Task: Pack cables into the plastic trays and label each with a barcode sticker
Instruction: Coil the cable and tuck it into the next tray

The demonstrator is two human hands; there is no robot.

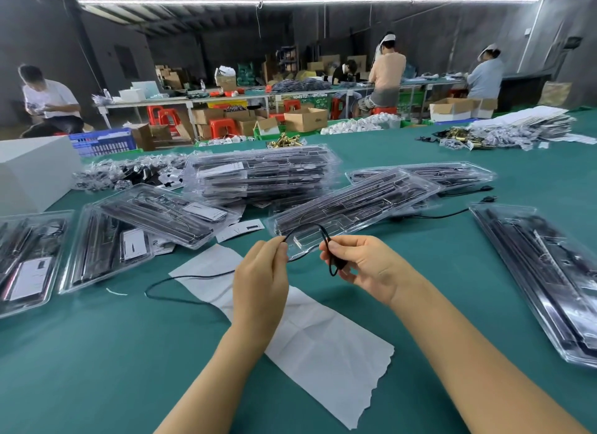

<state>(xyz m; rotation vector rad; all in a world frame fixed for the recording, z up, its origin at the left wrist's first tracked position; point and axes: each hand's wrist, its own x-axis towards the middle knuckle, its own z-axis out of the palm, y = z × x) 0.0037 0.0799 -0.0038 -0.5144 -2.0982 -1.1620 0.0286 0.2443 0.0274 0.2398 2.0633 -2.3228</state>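
Left hand pinching a thin black cable near its raised end, right hand pinching a small loop of that same cable between thumb and fingers, both held just above the white paper sheet on the green table. Cable slack trailing left of the sheet, curving back under the left wrist. Just beyond the sheet, a clear plastic tray lying tilted on others; farther beyond, a tall stack of filled trays.
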